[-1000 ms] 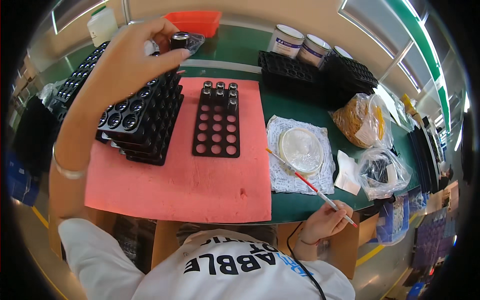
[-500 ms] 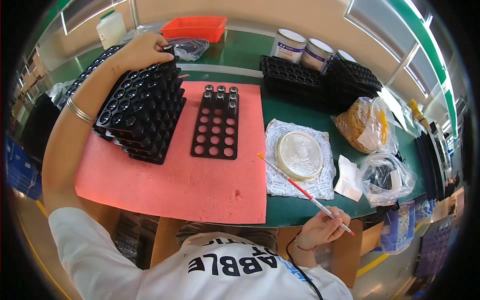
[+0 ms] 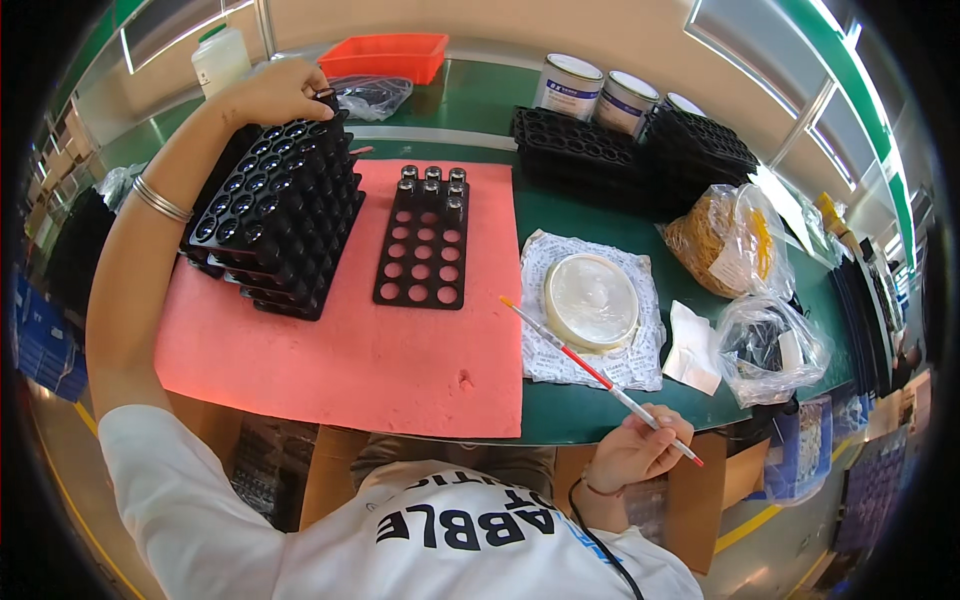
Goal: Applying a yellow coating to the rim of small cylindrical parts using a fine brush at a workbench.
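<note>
My left hand (image 3: 280,92) reaches over the tall stack of black cupped trays (image 3: 265,215) at the left. Its fingers pinch a small dark glossy piece (image 3: 326,97) at the stack's far right corner; whether that piece is free of the top tray, I cannot tell. Low at the right, my right hand (image 3: 640,447) holds a thin paintbrush (image 3: 588,370) with a red and silver handle, its tip pointing up and left. Between the hands, a flat black rack (image 3: 420,245) lies on the pink foam mat (image 3: 400,380). Several small shiny cylinders (image 3: 432,180) stand in its far holes.
Right of the mat, a round white dish (image 3: 592,303) with a clear cover rests on printed paper (image 3: 540,345). Beyond are more black trays (image 3: 580,150), tins (image 3: 570,85), and a bag of yellow bands (image 3: 725,240). An orange bin (image 3: 385,58) stands at the back.
The view has shifted slightly, so the table things sit a little higher and left. My left hand stays at the stack's far corner; the brush remains in my right hand.
</note>
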`<action>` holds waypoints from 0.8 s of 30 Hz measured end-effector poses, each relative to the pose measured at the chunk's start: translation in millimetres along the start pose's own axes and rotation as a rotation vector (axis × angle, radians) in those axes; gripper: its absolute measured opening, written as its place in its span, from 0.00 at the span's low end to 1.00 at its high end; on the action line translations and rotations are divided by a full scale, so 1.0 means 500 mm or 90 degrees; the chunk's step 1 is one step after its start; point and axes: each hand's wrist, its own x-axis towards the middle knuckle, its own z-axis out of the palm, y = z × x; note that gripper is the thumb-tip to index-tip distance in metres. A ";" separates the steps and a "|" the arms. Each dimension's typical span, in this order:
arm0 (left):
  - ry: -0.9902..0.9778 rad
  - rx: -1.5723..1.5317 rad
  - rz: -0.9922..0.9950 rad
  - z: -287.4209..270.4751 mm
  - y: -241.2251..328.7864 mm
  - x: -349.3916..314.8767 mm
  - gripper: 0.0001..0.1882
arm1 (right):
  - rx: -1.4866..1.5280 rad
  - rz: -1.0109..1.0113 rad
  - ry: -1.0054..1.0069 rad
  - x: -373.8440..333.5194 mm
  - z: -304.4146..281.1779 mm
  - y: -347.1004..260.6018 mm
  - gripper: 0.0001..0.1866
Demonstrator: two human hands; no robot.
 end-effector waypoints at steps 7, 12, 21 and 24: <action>-0.049 0.047 -0.012 -0.007 0.004 0.006 0.19 | -0.001 -0.016 0.014 -0.004 0.004 -0.002 0.12; 0.168 0.208 -0.036 -0.005 0.072 -0.054 0.21 | -0.017 -0.033 -0.001 -0.005 0.007 -0.003 0.12; 0.052 -0.012 -0.022 0.194 0.332 -0.129 0.12 | -0.033 -0.037 0.025 0.001 0.002 0.000 0.12; 0.129 0.035 -0.078 0.250 0.303 -0.095 0.14 | -0.043 -0.055 0.017 -0.002 0.002 0.007 0.11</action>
